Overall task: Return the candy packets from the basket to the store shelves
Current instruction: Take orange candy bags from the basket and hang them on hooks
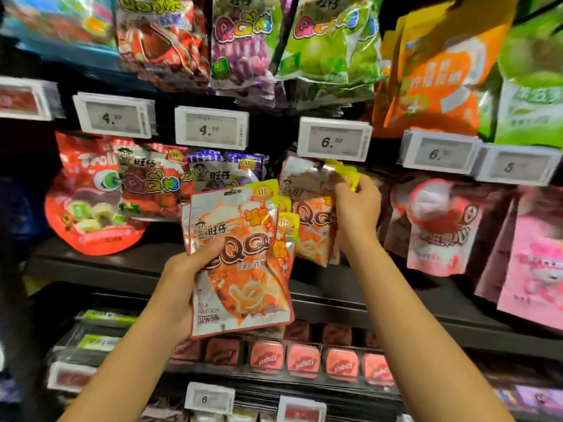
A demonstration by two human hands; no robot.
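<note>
The left hand (190, 263) grips a stack of cola candy packets (240, 263); the right hand (355, 205) pinches a hanging packet (313, 214).

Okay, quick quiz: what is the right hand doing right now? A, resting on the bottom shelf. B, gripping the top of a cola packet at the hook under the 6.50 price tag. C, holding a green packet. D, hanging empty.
B: the right hand pinches the yellow top of a cola packet just below the 6.50 price tag.

Held packets (240, 263) left of hanging packets (310, 214)
</note>
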